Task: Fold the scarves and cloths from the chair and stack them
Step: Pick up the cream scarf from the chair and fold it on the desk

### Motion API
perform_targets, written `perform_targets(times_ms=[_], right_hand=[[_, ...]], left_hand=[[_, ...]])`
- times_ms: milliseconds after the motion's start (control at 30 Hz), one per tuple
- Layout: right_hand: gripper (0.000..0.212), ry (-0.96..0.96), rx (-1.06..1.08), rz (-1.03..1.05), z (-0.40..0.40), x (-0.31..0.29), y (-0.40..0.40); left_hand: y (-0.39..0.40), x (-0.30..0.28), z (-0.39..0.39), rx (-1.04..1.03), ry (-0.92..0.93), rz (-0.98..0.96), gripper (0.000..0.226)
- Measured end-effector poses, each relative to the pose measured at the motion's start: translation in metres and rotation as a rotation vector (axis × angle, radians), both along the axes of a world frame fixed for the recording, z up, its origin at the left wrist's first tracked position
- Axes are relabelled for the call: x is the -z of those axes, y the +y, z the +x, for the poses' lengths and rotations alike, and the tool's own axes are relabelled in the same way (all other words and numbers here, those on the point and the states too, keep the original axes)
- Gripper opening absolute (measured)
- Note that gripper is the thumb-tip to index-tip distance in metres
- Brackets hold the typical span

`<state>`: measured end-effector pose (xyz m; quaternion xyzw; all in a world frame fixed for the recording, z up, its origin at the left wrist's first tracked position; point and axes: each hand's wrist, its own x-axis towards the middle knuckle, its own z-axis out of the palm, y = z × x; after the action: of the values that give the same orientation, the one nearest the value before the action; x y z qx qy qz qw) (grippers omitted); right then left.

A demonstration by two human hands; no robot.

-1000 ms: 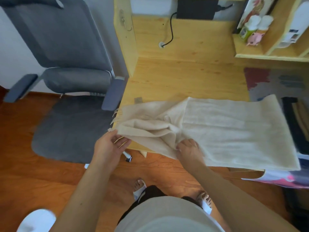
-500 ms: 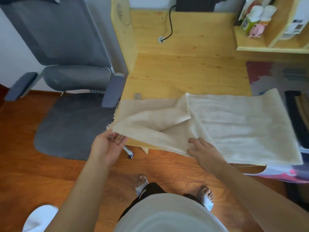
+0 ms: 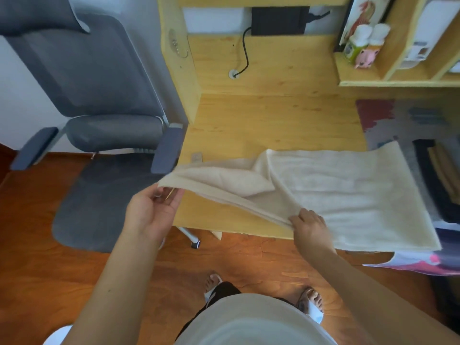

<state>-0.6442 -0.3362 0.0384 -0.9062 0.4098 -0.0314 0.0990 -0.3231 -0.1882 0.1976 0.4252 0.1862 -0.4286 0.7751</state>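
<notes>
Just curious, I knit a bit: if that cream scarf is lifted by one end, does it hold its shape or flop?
Probably flops: the cream scarf sags in a curve between the left hand and right hand. It likely feels light, since fingertips alone hold it up. Its fuzzy surface suggests it grips the desk rather than slides.

both bare forearms reach forward from the bottom of the view. the left hand (image 3: 151,212) is off the bench's left front corner, palm turned up, its grip pinching the end of the cream scarf (image 3: 323,192) between thumb and fingers. the right hand (image 3: 311,229) is at the bench's front edge, knuckles up, fingers curled round the scarf's near edge.
</notes>
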Motion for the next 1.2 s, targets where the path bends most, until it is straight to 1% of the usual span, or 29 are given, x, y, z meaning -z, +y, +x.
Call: perform_targets(times_ms=[67,133,167,200,233,267,300,367,400,433,467,500,533,567,633,733,767,800,833,900,933,967,1033,1100,1133,1200], right_hand=[[0.039,-0.094,0.100,0.015,-0.007,-0.029,-0.029],[0.029,-0.219,0.154,-0.049,-0.006,-0.083,-0.076],[0.024,-0.292,0.174,-0.099,-0.001,-0.118,-0.099],[0.020,-0.362,0.179,-0.137,0.005,-0.168,-0.122],[0.016,-0.439,0.195,-0.117,0.010,-0.214,-0.136],[0.012,-0.519,0.205,-0.063,0.015,-0.267,-0.151],[0.010,-0.558,0.190,0.014,0.018,-0.308,-0.159],[0.016,-0.595,0.116,0.110,0.016,-0.371,-0.173],[0.026,-0.608,0.091,0.202,0.014,-0.390,-0.175],[0.043,-0.630,0.074,0.323,0.012,-0.406,-0.177],[0.057,-0.648,0.062,0.495,0.011,-0.412,-0.176],[0.063,-0.662,0.061,0.651,0.011,-0.410,-0.176],[0.060,-0.645,0.056,0.735,0.011,-0.405,-0.176],[0.052,-0.584,0.051,0.773,0.015,-0.391,-0.175],[0.034,-0.503,0.095,0.723,0.027,-0.366,-0.169],[0.006,-0.575,0.134,0.587,0.049,-0.337,-0.151],[0.007,-0.610,0.142,0.509,0.058,-0.332,-0.143],[0.014,-0.635,0.138,0.374,0.066,-0.325,-0.135],[0.022,-0.630,0.119,0.183,0.071,-0.318,-0.127],[0.033,-0.626,-0.007,-0.171,0.080,-0.299,-0.116],[0.034,-0.608,-0.087,-0.306,0.082,-0.287,-0.111],[0.031,-0.580,-0.135,-0.375,0.084,-0.277,-0.104],[0.024,-0.564,-0.154,-0.420,0.094,-0.260,-0.094],[0.014,-0.588,-0.185,-0.371,0.106,-0.249,-0.082],[0.012,-0.607,-0.185,-0.340,0.113,-0.245,-0.079],[0.030,-0.615,-0.143,-0.353,0.126,-0.238,-0.076]], left_hand=[[-0.017,-0.025,0.014,-0.023,0.001,-0.118,0.020],[-0.046,-0.062,0.032,-0.027,-0.062,-0.223,0.015],[-0.061,-0.083,0.043,-0.020,-0.109,-0.265,0.016],[-0.079,-0.115,0.052,-0.007,-0.164,-0.327,0.018],[-0.094,-0.142,0.061,-0.006,-0.211,-0.383,0.018],[-0.110,-0.177,0.070,-0.017,-0.262,-0.450,0.019],[-0.122,-0.206,0.077,-0.038,-0.319,-0.494,0.020],[-0.142,-0.267,0.089,-0.064,-0.410,-0.584,0.018],[-0.149,-0.290,0.094,-0.071,-0.429,-0.633,0.015],[-0.155,-0.316,0.097,-0.075,-0.450,-0.675,0.014],[-0.161,-0.336,0.100,-0.078,-0.464,-0.696,0.016],[-0.166,-0.353,0.102,-0.069,-0.484,-0.697,0.017],[-0.171,-0.372,0.101,-0.057,-0.511,-0.699,0.019],[-0.177,-0.383,0.100,-0.043,-0.535,-0.680,0.022],[-0.186,-0.407,0.095,-0.013,-0.599,-0.633,0.027],[-0.197,-0.425,0.090,-0.002,-0.696,-0.579,0.027],[-0.200,-0.429,0.090,-0.009,-0.720,-0.561,0.027],[-0.203,-0.432,0.091,-0.010,-0.737,-0.546,0.026],[-0.205,-0.434,0.092,-0.012,-0.750,-0.536,0.026],[-0.210,-0.441,0.091,-0.016,-0.768,-0.533,0.025],[-0.213,-0.445,0.090,-0.014,-0.777,-0.534,0.025],[-0.215,-0.448,0.089,-0.011,-0.784,-0.534,0.025],[-0.219,-0.456,0.084,-0.005,-0.799,-0.536,0.026],[-0.221,-0.463,0.075,0.009,-0.821,-0.537,0.029],[-0.221,-0.467,0.071,0.016,-0.829,-0.537,0.030],[-0.221,-0.476,0.063,0.035,-0.837,-0.545,0.031]])
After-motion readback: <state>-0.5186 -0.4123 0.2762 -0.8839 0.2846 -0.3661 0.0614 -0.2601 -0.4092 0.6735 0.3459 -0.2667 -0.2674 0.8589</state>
